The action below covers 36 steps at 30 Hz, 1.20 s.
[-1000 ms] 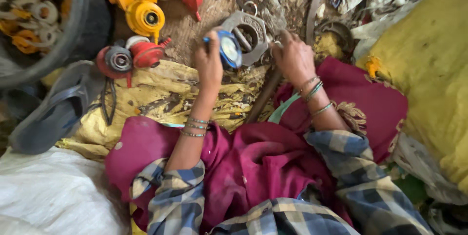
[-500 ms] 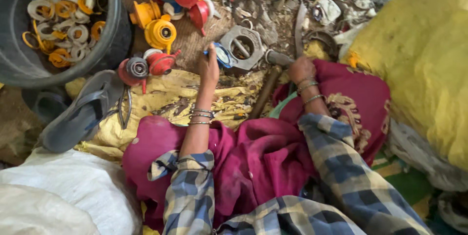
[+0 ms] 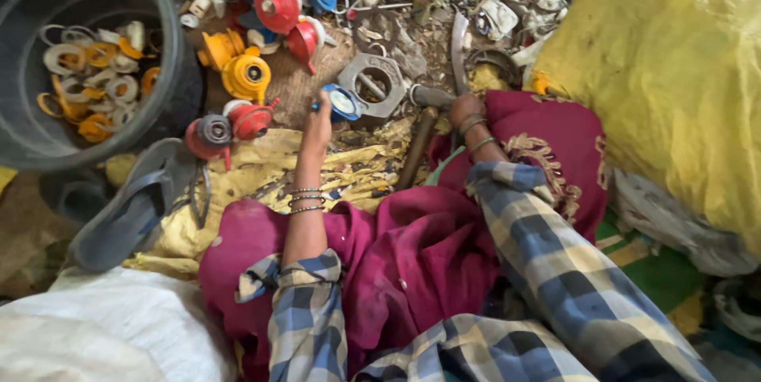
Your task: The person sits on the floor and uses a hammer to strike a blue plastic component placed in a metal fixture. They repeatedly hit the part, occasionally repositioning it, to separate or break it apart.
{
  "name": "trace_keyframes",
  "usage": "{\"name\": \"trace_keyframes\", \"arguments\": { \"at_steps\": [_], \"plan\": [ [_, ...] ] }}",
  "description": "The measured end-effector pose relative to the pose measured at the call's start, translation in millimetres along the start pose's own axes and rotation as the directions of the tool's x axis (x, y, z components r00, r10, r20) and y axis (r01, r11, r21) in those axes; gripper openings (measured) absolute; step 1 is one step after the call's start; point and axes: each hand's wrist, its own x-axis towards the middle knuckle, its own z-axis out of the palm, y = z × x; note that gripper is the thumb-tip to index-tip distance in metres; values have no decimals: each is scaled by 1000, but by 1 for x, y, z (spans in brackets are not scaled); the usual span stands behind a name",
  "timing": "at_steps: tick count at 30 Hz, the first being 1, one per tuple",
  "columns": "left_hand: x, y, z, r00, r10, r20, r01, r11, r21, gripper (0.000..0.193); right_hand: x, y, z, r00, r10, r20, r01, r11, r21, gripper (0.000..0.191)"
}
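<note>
My left hand point(image 3: 317, 124) holds a small blue round regulator part point(image 3: 342, 101) against the ground, beside a grey metal ring block point(image 3: 372, 85). My right hand point(image 3: 466, 108) grips a hammer near its metal head point(image 3: 432, 97), its brown wooden handle point(image 3: 415, 150) running down towards my lap. Both wrists wear thin bangles. Plaid sleeves and a magenta cloth point(image 3: 412, 263) cover my arms and lap.
A black tub point(image 3: 170, 49) at the upper left holds white and orange rings. Red, yellow and blue regulator parts point(image 3: 246, 73) lie scattered ahead. A grey sandal point(image 3: 131, 208) lies at left, a yellow sack point(image 3: 674, 73) at right, a white sack point(image 3: 95, 334) at lower left.
My right hand has left the metal ring block and closed on the hammer near its head. My left hand has kept the blue part and lowered it beside the block. The view has shifted.
</note>
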Motion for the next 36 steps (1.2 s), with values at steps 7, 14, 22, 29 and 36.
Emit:
{"name": "trace_keyframes", "arguments": {
  "at_steps": [7,14,22,29,36],
  "plan": [
    [-12,0,-10,928,341,152,-365,914,179,62,6,9,-7,988,155,12,-125,744,656,35],
    [-13,-1,6,906,417,-71,-282,722,632,43,-36,1,-4,992,14,-125,116,291,950,33],
    [1,-2,-9,885,466,8,-337,627,703,8,-125,-41,24,838,-335,-430,540,614,575,59],
    [8,-3,-10,898,438,30,-338,644,686,14,-122,-59,49,862,-478,-171,494,712,500,62],
    [14,-6,-11,891,452,30,-343,631,696,11,-146,-41,10,823,-463,-330,565,596,571,59]
  ]
}}
